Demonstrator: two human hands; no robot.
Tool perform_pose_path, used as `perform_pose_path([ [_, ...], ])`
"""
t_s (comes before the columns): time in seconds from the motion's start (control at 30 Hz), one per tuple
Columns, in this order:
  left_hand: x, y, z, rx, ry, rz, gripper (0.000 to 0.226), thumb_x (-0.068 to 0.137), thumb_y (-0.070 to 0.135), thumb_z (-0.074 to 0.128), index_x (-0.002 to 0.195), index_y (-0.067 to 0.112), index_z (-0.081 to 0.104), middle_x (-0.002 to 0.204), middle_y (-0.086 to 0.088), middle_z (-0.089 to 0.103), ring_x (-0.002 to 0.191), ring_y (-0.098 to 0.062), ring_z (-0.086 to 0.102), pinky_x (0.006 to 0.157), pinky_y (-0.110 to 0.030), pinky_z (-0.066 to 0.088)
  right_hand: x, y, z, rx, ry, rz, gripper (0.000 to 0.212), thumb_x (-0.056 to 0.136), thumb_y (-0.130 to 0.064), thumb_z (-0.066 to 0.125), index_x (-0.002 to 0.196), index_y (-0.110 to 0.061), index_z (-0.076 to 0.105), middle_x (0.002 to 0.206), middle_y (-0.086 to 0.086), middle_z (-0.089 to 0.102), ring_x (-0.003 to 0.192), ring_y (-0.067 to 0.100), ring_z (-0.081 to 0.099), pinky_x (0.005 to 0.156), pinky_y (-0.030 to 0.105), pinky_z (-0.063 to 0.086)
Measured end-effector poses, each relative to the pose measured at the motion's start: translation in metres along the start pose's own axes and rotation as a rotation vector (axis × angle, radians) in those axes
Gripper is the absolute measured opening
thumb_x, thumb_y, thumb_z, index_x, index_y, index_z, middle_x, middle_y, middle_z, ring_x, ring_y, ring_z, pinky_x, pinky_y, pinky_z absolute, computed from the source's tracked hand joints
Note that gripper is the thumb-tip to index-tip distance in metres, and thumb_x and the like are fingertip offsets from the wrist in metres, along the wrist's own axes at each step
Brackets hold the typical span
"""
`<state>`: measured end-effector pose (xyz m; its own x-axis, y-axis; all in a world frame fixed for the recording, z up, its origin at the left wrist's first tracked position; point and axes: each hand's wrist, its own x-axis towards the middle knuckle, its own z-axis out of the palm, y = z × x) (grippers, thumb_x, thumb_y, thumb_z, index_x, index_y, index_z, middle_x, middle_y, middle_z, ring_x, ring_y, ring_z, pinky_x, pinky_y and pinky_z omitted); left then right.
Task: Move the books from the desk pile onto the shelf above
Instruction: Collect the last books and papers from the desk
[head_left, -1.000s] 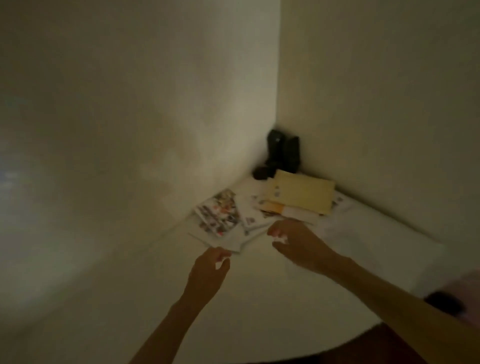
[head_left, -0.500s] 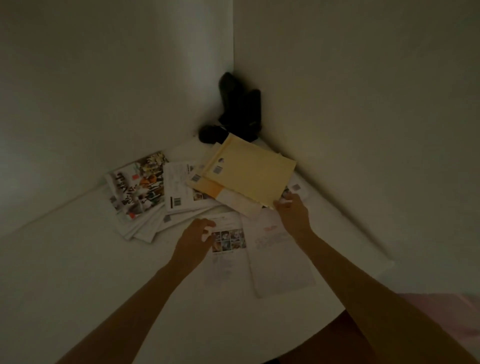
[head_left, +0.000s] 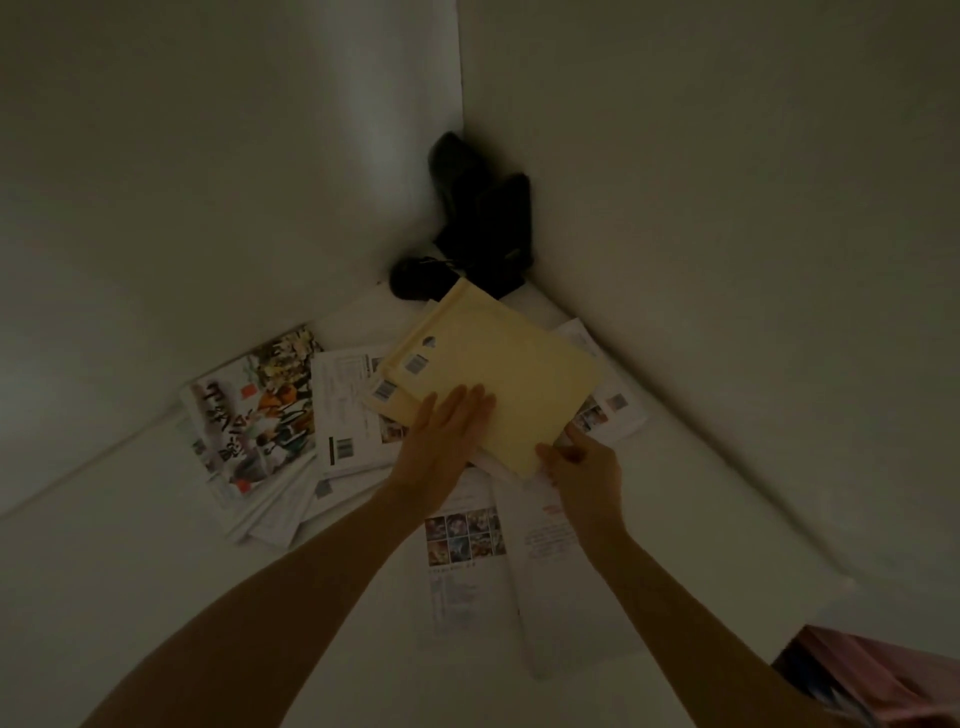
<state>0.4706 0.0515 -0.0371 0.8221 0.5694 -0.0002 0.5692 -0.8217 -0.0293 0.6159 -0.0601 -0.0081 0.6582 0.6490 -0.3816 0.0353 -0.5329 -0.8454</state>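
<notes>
From the head view, I saw that both hands had closed in on the pile within the last second: a moment earlier they were hovering short of it, and now my left hand (head_left: 451, 435) lay flat, fingers straight, pressing on the near part of the yellow books (head_left: 498, 374), while my right hand (head_left: 584, 467) pinched their near corner between thumb and fingers, as if about to lift. The yellow books, at least two stacked and slightly fanned, sat on top of the spread of white printed booklets (head_left: 347, 410) in the corner of the white bench (head_left: 104, 597); a colourful illustrated magazine (head_left: 254, 410) lay to their left, apart from them, and loose printed sheets (head_left: 467, 551) lay nearer me under my forearms. Some black objects (head_left: 478, 228), too dark to name, stood in the wall corner just behind the pile. The shelf was not in view. I judged the task barely begun: the first grasp was forming, nothing lifted yet.
</notes>
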Motion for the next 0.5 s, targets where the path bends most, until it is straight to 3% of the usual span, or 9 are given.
perform_pose_path([
  [0.07, -0.002, -0.004, 0.002, -0.001, 0.048, 0.082, 0.090, 0.056, 0.021, 0.087, 0.131, 0.006, 0.040, 0.130, -0.017, 0.056, 0.114, -0.033, 0.058, 0.091, -0.050, 0.047, -0.003, 0.000, 0.000, 0.094, -0.005, 0.007, 0.018, 0.089, -0.014, 0.063, 0.106, -0.015, 0.069, 0.073, 0.002, 0.067, 0.066, 0.014, 0.059, 0.066, 0.030, 0.050],
  [0.17, 0.003, -0.018, -0.010, -0.101, 0.193, 0.143, 0.061, 0.072, 0.015, 0.075, 0.125, 0.005, 0.046, 0.122, -0.017, 0.062, 0.110, -0.033, 0.061, 0.091, -0.053, 0.045, 0.000, -0.001, -0.012, 0.236, 0.000, 0.008, 0.017, 0.095, -0.021, 0.055, 0.101, -0.027, 0.069, 0.083, 0.000, 0.068, 0.071, 0.013, 0.062, 0.067, 0.029, 0.050],
  [0.27, 0.020, -0.031, -0.054, -0.378, 0.285, 0.045, 0.042, 0.075, 0.003, 0.067, 0.115, 0.005, 0.053, 0.106, -0.018, 0.065, 0.100, -0.028, 0.057, 0.096, -0.048, 0.045, 0.005, -0.009, -0.027, 0.230, 0.010, -0.016, 0.030, 0.094, -0.019, 0.055, 0.124, -0.016, 0.055, 0.113, 0.005, 0.061, 0.091, 0.011, 0.060, 0.071, 0.022, 0.050],
  [0.3, 0.024, -0.037, -0.071, -0.442, 0.319, 0.013, 0.031, 0.083, 0.008, 0.057, 0.113, 0.002, 0.054, 0.101, -0.020, 0.063, 0.095, -0.029, 0.055, 0.091, -0.046, 0.048, 0.007, -0.012, -0.030, 0.225, -0.022, -0.035, 0.036, 0.093, -0.018, 0.057, 0.128, -0.018, 0.049, 0.120, 0.003, 0.055, 0.097, 0.009, 0.057, 0.075, 0.020, 0.049],
  [0.37, 0.024, -0.046, -0.104, -0.537, 0.377, -0.079, 0.036, 0.091, 0.021, 0.043, 0.111, -0.006, 0.056, 0.098, -0.022, 0.062, 0.087, -0.031, 0.057, 0.080, -0.037, 0.048, 0.008, -0.026, -0.031, 0.242, -0.147, -0.090, 0.050, 0.088, -0.020, 0.064, 0.131, -0.027, 0.038, 0.129, -0.002, 0.044, 0.105, 0.005, 0.052, 0.083, 0.016, 0.047],
  [0.43, 0.012, -0.048, -0.135, -0.672, 0.432, -0.178, 0.039, 0.094, 0.026, 0.045, 0.116, -0.005, 0.053, 0.099, -0.015, 0.061, 0.086, -0.023, 0.056, 0.076, -0.024, 0.043, 0.009, -0.040, -0.025, 0.201, -0.263, -0.162, 0.072, 0.078, -0.040, 0.073, 0.135, -0.036, 0.030, 0.143, -0.002, 0.034, 0.125, 0.012, 0.043, 0.103, 0.031, 0.041],
  [0.5, -0.010, -0.052, -0.156, -0.823, 0.502, -0.307, 0.037, 0.092, 0.030, 0.043, 0.118, 0.004, 0.051, 0.099, -0.003, 0.060, 0.084, -0.014, 0.057, 0.069, -0.019, 0.044, 0.005, -0.056, -0.014, 0.175, -0.339, -0.187, 0.098, 0.069, -0.056, 0.071, 0.147, -0.032, 0.017, 0.155, -0.004, 0.020, 0.141, 0.016, 0.025, 0.113, 0.042, 0.029],
])
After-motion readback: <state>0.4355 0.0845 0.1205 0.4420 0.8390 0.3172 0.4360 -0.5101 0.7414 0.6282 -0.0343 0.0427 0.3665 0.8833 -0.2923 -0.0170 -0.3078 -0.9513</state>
